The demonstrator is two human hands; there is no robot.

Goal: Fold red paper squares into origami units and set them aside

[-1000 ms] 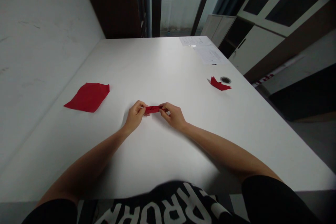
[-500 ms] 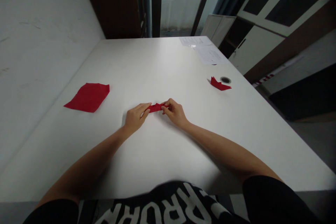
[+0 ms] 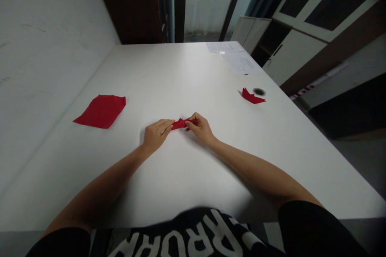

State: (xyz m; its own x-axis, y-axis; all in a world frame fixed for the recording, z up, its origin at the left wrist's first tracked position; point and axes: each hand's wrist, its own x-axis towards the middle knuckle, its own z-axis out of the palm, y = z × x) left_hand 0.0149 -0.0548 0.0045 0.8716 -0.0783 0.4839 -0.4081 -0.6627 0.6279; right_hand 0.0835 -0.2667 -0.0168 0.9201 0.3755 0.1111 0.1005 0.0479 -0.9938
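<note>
Between my two hands is a small piece of folded red paper point(image 3: 180, 123), narrow, with a little peak standing up in its middle. My left hand point(image 3: 156, 133) pinches its left end between thumb and fingers. At the right end, my right hand point(image 3: 200, 127) grips it, thumb in front and fingers behind. Both ends of the paper are partly hidden by fingers. A folded red paper boat point(image 3: 252, 96) rests farther off to the right. Over on the left lies a creased sheet of red paper point(image 3: 101, 111), spread out.
All of this is on a white table point(image 3: 187, 176). Printed sheets point(image 3: 239, 63) lie at its far right, and a round cable hole point(image 3: 259, 92) sits beside the paper boat. A wall point(image 3: 54, 48) runs along the left, cabinets point(image 3: 297, 54) stand beyond the right edge.
My right fingers have shifted slightly on the folded paper, and a bit more red shows by my right thumb. My left hand has hardly moved.
</note>
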